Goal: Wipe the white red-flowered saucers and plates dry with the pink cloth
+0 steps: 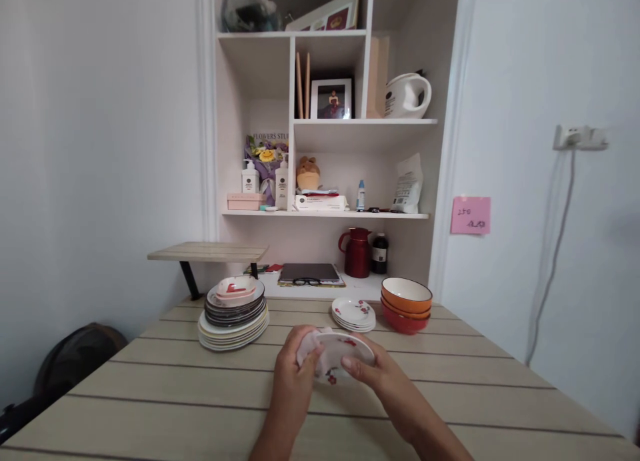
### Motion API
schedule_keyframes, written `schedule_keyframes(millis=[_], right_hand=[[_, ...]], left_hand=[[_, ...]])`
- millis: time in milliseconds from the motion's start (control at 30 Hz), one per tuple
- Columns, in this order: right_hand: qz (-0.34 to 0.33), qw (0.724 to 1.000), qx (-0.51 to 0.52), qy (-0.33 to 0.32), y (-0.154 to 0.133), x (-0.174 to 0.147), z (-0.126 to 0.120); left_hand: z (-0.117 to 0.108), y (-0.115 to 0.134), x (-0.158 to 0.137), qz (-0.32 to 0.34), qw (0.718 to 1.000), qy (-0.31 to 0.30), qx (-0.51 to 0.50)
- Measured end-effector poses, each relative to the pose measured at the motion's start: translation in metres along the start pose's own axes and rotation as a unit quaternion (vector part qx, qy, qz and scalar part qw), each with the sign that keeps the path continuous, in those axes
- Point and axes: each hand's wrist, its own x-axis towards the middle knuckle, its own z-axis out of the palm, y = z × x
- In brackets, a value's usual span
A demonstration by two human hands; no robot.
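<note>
Above the table's front half, a small white plate (336,364) with red flowers is held up at a tilt between my two hands. My right hand (376,373) grips its right edge, with the thumb across the face and the fingers behind. My left hand (299,362) is closed on a pale pinkish cloth (309,346), which it presses against the plate's left side. Part of the plate is covered by the cloth and fingers. Just beyond my hands lies a stack of similar small flowered plates (353,316).
At left, a tall stack of plates (234,334) carries a small red-patterned dish (236,287). Orange and red bowls (406,304) are nested at right. Behind are a raised wooden shelf (210,251), a laptop (309,272), glasses (306,282), a red jug (357,254) and a dark bottle (380,254).
</note>
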Motion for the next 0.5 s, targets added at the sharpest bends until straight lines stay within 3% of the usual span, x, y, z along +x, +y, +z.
schedule_keyframes(millis=[200, 367, 500], right_hand=[[-0.022, 0.994, -0.073, 0.083, 0.009, 0.005, -0.002], [0.000, 0.995, 0.053, 0.082, 0.011, 0.004, 0.009], [0.011, 0.975, 0.164, 0.148, 0.015, 0.005, 0.020]], left_hand=[[0.004, 0.002, -0.002, 0.024, 0.999, -0.018, 0.011], [0.011, 0.005, -0.006, -0.094, 0.991, 0.013, -0.093], [0.018, 0.002, -0.008, -0.131, 0.972, 0.053, -0.185]])
